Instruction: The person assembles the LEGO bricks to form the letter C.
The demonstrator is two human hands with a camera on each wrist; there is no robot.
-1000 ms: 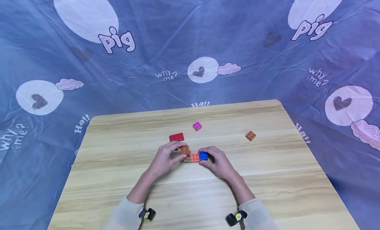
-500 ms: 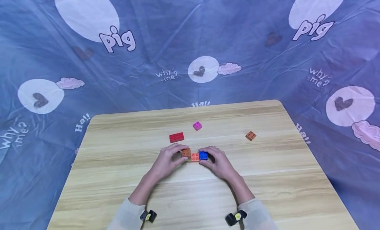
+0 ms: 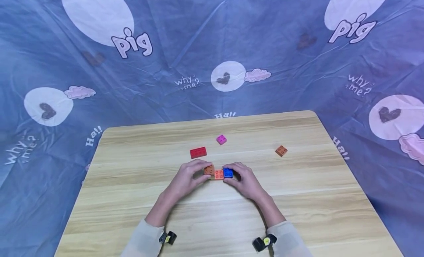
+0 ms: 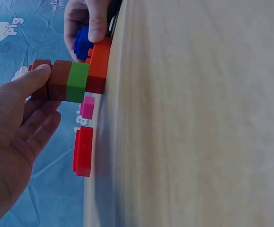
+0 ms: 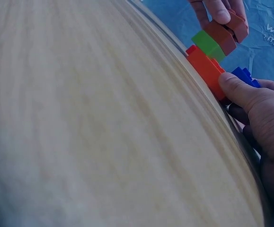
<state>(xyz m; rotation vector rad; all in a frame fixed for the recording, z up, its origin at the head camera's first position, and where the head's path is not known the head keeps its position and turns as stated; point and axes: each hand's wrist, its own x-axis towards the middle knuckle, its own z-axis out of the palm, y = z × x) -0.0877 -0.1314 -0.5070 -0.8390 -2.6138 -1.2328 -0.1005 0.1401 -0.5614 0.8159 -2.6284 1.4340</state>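
Observation:
My left hand pinches a brown brick between thumb and fingers at the top of a small stack. Below it come a second brown brick and a green brick, on one end of a long orange brick. A thin dark line shows between the two brown bricks; whether they are fully joined I cannot tell. At the orange brick's other end, my right hand holds a blue brick, its thumb also against the orange brick.
Beyond the hands, a long red brick and a small pink brick lie on the wooden table. Another brown brick lies farther right. A blue printed cloth hangs behind the table.
My left hand has shifted slightly right, bringing its brown brick from an offset position to sit over the stack. My right hand keeps its hold on the blue brick.

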